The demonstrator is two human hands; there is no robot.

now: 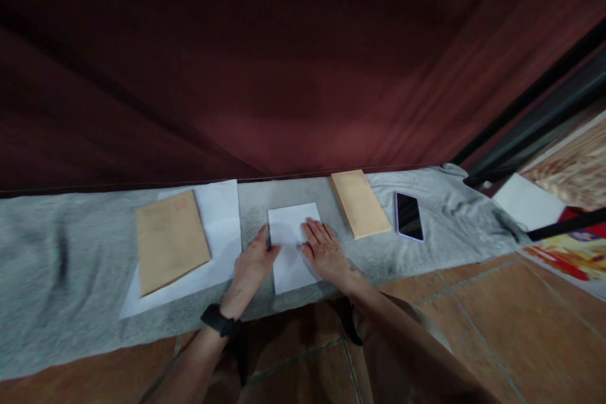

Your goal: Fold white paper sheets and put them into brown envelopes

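Left of left hand (253, 263): envelope (170, 240) on white sheets (222, 221). Both hands flat, fingers spread, pressing folded paper (290, 246) on grey cloth (57, 284). Right hand (324, 251) atop paper. Fold apparently made; envelopes unfilled. Right of it: second envelope (360, 203), phone (409, 216).

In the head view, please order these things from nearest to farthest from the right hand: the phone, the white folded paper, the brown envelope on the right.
1. White folded paper: under the right hand, touching it.
2. Brown envelope on the right: just to its right, apart from it.
3. Phone: farther right, beyond that envelope.
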